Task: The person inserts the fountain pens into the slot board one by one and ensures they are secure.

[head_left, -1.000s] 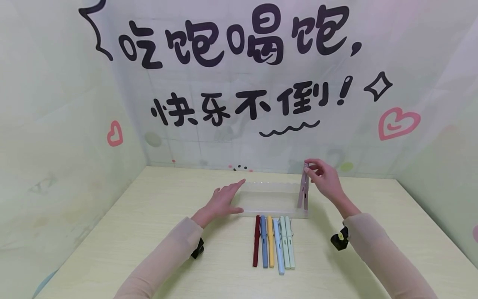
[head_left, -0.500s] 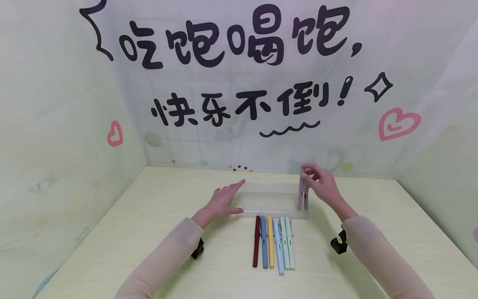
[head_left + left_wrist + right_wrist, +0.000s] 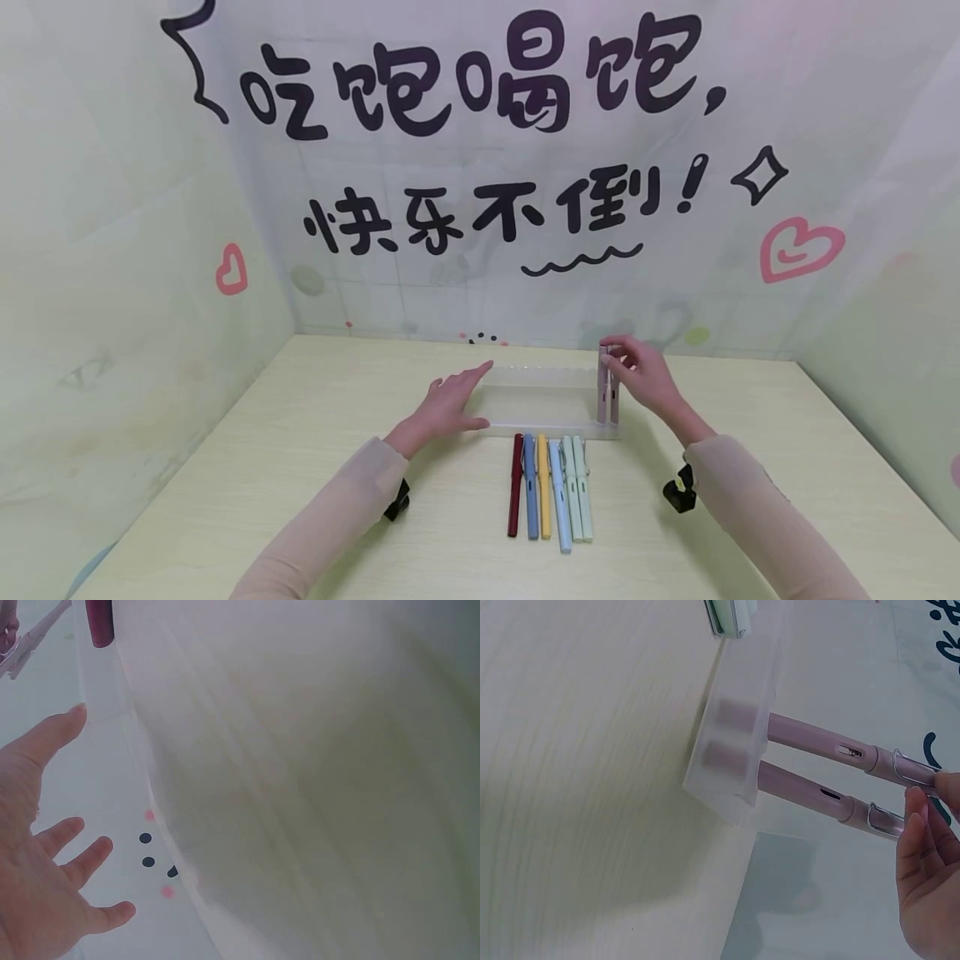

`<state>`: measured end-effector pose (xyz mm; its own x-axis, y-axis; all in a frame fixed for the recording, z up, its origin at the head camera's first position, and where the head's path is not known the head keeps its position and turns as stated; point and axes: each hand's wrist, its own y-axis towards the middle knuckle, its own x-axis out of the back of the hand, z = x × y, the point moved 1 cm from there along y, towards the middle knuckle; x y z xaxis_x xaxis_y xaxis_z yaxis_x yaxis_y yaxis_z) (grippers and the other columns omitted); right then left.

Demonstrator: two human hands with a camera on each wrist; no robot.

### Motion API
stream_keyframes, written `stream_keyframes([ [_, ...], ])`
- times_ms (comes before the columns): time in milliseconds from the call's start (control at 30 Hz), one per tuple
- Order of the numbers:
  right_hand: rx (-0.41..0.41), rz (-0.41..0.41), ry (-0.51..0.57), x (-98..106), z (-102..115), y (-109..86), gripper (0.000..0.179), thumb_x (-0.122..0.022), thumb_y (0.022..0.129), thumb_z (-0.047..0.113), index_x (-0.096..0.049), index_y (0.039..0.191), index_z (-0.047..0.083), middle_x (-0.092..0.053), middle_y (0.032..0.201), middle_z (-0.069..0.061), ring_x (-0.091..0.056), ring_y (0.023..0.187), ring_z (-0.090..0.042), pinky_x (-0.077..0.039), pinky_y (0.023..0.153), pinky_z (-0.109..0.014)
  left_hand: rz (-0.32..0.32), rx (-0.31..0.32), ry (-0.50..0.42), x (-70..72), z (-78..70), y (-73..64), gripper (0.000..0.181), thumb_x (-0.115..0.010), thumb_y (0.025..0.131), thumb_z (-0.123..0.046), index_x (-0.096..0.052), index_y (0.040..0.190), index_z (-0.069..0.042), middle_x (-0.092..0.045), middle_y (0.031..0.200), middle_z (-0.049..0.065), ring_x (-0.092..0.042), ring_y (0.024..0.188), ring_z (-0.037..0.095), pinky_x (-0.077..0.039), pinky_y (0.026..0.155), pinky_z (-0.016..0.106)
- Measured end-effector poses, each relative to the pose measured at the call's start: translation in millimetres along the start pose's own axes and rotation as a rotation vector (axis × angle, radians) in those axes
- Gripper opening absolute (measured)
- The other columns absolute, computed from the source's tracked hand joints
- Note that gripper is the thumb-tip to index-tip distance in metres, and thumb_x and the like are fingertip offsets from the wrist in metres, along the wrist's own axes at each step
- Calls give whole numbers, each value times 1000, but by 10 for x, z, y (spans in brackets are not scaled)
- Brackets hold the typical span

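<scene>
A translucent pen holder (image 3: pixel 551 430) stands on the table. Two mauve pens are upright in its right end, their lower ends showing through the frosted wall (image 3: pixel 731 742) in the right wrist view. Thumb and fingers of my right hand (image 3: pixel 645 375) pinch the left mauve pen (image 3: pixel 821 745) near its clip. Just beside it is the other mauve pen (image 3: pixel 802 787), partly covered by the fingers at its top. My left hand (image 3: pixel 442 404) lies at the holder's left end, fingers and thumb spread along it; the left wrist view shows them extended.
In front of the holder several pens lie side by side: dark red (image 3: pixel 514 487), blue (image 3: pixel 531 487), yellow (image 3: pixel 543 487), light blue (image 3: pixel 558 500) and pale green (image 3: pixel 577 492). A printed wall cloth (image 3: pixel 450 308) closes off the table's back and sides.
The right hand has moved slightly left and down with its pen. That pen went from leaning across the other mauve pen to nearly upright beside it. The left hand has stayed put.
</scene>
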<state>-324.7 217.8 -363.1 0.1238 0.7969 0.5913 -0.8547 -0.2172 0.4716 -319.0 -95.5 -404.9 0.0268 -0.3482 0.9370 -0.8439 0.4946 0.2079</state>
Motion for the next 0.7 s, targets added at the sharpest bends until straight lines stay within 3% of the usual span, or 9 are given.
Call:
stream_keyframes([
  [367,15,-29,-95,30,-12,45,23,-57,86,10,-60,106,1,-47,59,-3,-40,49,-16,-34,42,-27,5,8,3,-6,-2,6,91,-71,72,-37,-15,142,-19,-38,134,8,-40,116,28,-22,91,56],
  [700,-20,-48,-122,-12,-33,79,22,-58,85,11,-62,106,3,-43,54,-2,-38,46,-15,-32,40,-26,8,12,6,-7,-3,4,91,-71,72,-37,-16,142,-19,-38,134,8,-40,115,28,-21,92,56],
])
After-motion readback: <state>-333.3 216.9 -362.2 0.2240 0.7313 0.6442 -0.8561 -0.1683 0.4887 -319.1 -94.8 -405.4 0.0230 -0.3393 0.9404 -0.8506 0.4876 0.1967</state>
